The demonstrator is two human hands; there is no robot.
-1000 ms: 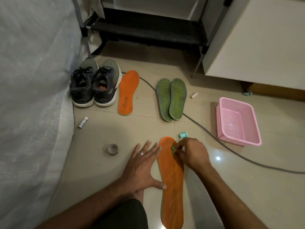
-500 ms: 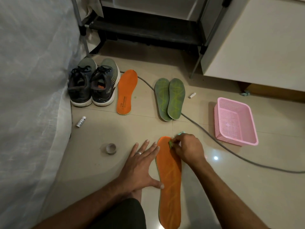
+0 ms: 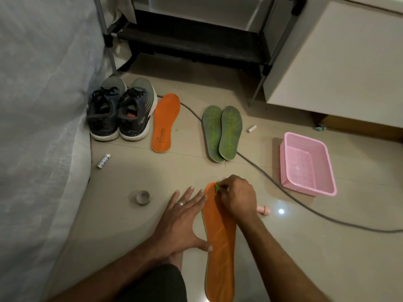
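Clutter rings the near orange insole (image 3: 220,247), which lies lengthwise on the beige floor tiles (image 3: 152,171). The left hand (image 3: 181,221) lies flat with straight fingers along its left edge, thumb touching it. The right hand (image 3: 237,197) pinches a small green piece (image 3: 217,187) at its toe. A tape roll (image 3: 143,197) sits to the left and a grey cable (image 3: 272,184) runs past on the right, with a pink basket (image 3: 305,188) beyond it. Farther off lie two green insoles (image 3: 222,132), a second orange insole (image 3: 165,123) and a pair of sneakers (image 3: 121,112). White bedding (image 3: 39,105) fills the left; a black rack (image 3: 192,40) and a white cabinet (image 3: 338,62) stand at the back.
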